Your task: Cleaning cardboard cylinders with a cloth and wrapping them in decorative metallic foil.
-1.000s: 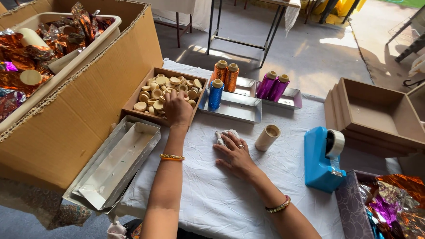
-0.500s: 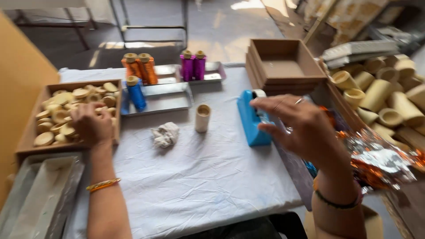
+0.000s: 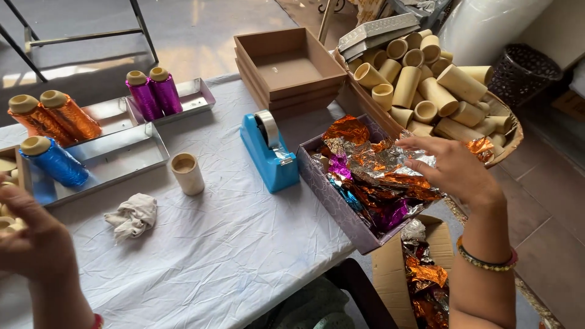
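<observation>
Your right hand (image 3: 454, 167) hovers with fingers spread and empty over the crumpled metallic foil sheets (image 3: 378, 183) in orange, silver and purple, piled in the grey cardboard box (image 3: 338, 207) at the desk's right edge. They look thin, light and crinkly, likely to tear; pinch one loose corner. Your left hand (image 3: 30, 240) curls loosely by small cardboard caps (image 3: 7, 183); I cannot tell what its grip holds.

Spools: two orange (image 3: 58, 116), two magenta (image 3: 152, 90), one blue (image 3: 53, 161), far left. Tape dispenser (image 3: 268, 152): one, centre. Loose tube (image 3: 187, 173): one. Rag (image 3: 132, 216): one, near left. Stacked brown boxes (image 3: 286, 70): two or three, far.
</observation>
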